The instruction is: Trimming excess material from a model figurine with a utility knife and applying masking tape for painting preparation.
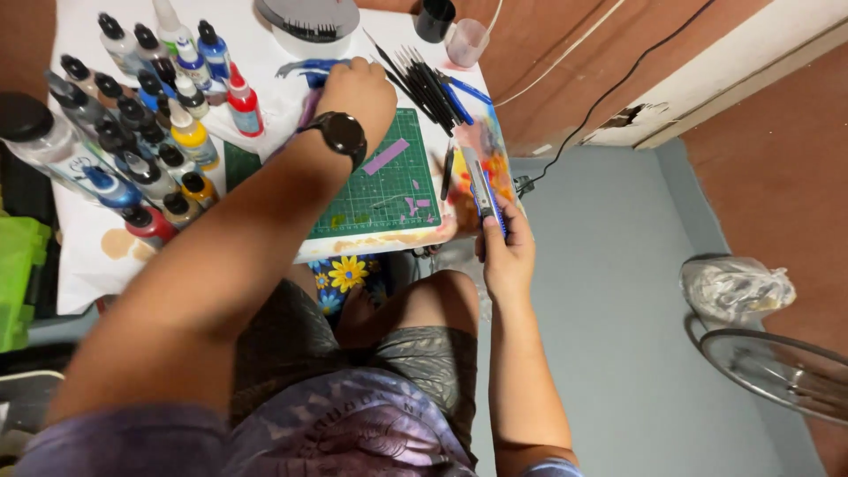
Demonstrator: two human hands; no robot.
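While our right hand (505, 256) grips the slim blue utility knife (481, 187) at the table's right edge, it looks light, stiff, sharp; hold mid-handle; left hand (358, 88) closes on something blue at the far side, grip unclear.

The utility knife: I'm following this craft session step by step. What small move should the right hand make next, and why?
Probably bring the utility knife left onto the green cutting mat. The right hand holds it at the table's right edge, beside the mat, where purple strips lie, while the left hand reaches toward the far side.
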